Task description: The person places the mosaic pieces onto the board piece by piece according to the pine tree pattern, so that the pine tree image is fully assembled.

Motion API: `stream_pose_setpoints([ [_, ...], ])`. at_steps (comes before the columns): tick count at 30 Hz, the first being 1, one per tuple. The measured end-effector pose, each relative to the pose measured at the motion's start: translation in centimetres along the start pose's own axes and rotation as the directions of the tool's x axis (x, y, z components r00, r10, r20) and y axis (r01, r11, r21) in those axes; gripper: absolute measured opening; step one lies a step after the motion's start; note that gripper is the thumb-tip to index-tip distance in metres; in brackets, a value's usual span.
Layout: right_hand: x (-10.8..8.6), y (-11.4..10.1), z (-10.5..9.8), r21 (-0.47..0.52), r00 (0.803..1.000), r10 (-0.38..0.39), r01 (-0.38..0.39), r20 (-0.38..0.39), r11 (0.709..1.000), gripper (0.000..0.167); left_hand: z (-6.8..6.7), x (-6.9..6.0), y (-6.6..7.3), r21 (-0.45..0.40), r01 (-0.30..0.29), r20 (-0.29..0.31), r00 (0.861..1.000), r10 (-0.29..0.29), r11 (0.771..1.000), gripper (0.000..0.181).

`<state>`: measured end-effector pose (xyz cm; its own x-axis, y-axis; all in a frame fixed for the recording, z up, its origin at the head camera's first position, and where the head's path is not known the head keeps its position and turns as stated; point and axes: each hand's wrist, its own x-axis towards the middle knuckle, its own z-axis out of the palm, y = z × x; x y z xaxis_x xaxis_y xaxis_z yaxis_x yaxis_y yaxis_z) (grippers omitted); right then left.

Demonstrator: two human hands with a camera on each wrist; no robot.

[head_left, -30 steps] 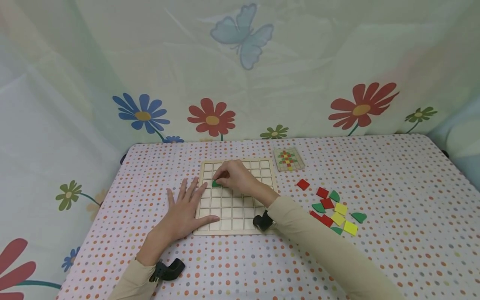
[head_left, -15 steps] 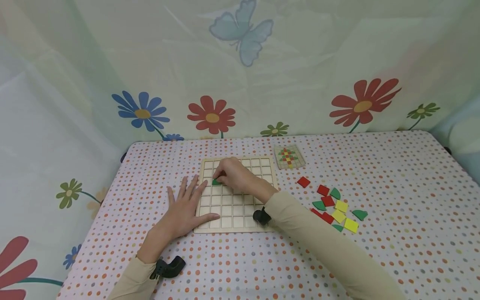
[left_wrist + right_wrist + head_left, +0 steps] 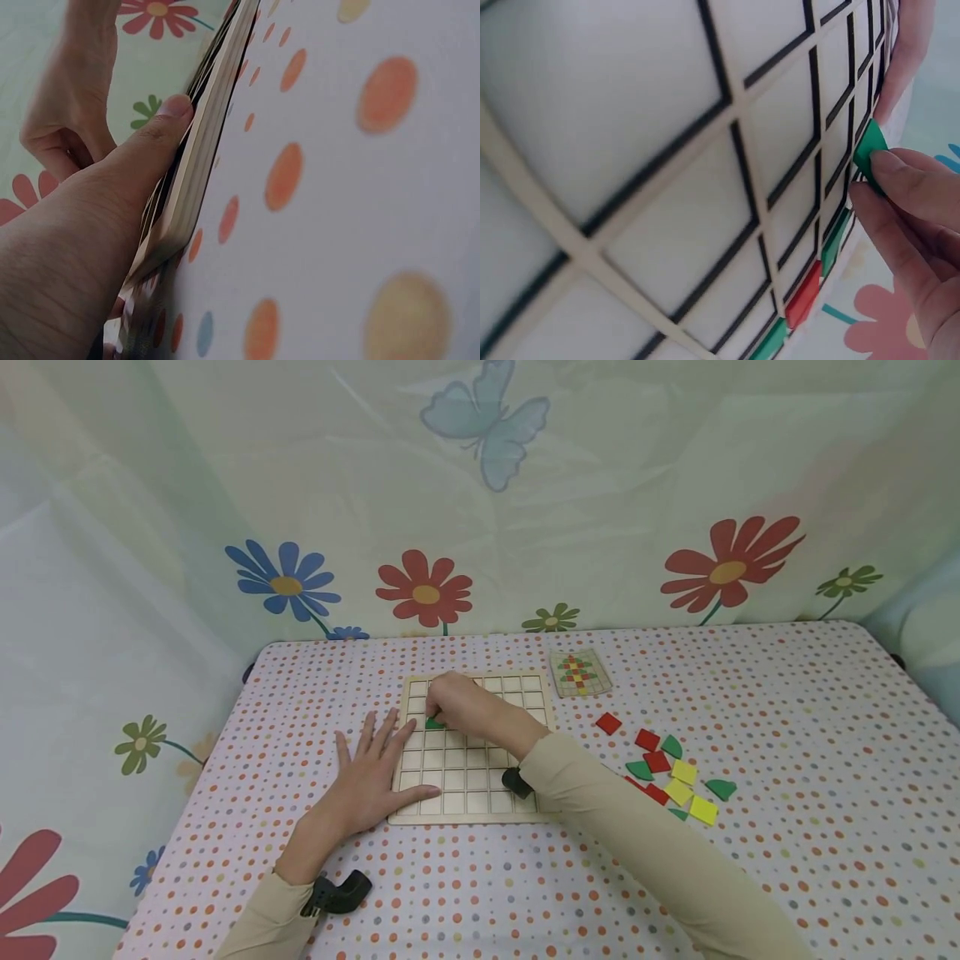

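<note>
My right hand (image 3: 467, 706) pinches a green quarter-circle tile (image 3: 869, 147) between thumb and fingers, over the upper left of a wooden grid board (image 3: 472, 818). In the right wrist view the tile stands tilted at the cells. Beside it, a green tile (image 3: 832, 246), a red tile (image 3: 803, 295) and another green tile (image 3: 768, 342) lie in neighbouring cells; in the head view my right hand hides most of these. My left hand (image 3: 360, 789) rests with spread fingers on the board's left side, its thumb (image 3: 154, 142) over the near part of the grid.
A pattern card (image 3: 602, 683) showing a tree design lies behind the board's right corner. Right of the board are scattered loose tiles: red squares (image 3: 608, 723), yellow squares (image 3: 703, 811) and green quarter-circles (image 3: 722, 789). A dotted cloth (image 3: 450, 893) covers the table.
My right hand has turned a little, its knuckles higher and its wrist shifted slightly left, with the green tile still pinched at the same cell. The left hand stays in place.
</note>
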<state>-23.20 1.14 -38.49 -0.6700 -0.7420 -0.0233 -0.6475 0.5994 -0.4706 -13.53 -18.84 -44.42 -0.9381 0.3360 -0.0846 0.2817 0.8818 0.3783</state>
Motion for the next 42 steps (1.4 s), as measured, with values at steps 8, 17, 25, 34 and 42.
stream_pose_setpoints([
  [8, 0.5, -0.8, -0.2, -0.167, 0.998, -0.025, 0.033, 0.052, 0.985, 0.020, 0.0, 0.1, 0.0, 0.004, -0.001, 0.006, 1.000, 0.001, 1.000, 0.105],
  [17, 0.4, -1.4, 0.0, -0.290, 0.997, -0.026, 0.046, 0.073, 0.956, 0.015, -0.1, 0.1, 0.0, 0.008, 0.007, 0.010, 1.000, -0.007, 1.000, 0.105],
  [25, 0.0, -1.3, 0.5, -0.298, 0.998, -0.042, 0.057, 0.054, 0.953, 0.011, 0.0, 0.1, 0.1, 0.003, 0.005, 0.005, 1.000, -0.005, 1.000, 0.105],
  [34, -1.8, -1.0, 0.5, -0.094, 1.000, 0.016, -0.015, 0.003, 0.995, 0.020, 0.1, 0.1, 0.0, 0.000, 0.000, 0.003, 1.000, 0.000, 1.000, 0.105],
  [42, -7.0, -0.3, -1.4, -0.002, 0.998, 0.046, -0.047, -0.052, 0.999, 0.023, 0.1, 0.1, 0.0, 0.009, 0.005, -0.002, 1.000, -0.005, 1.000, 0.108],
])
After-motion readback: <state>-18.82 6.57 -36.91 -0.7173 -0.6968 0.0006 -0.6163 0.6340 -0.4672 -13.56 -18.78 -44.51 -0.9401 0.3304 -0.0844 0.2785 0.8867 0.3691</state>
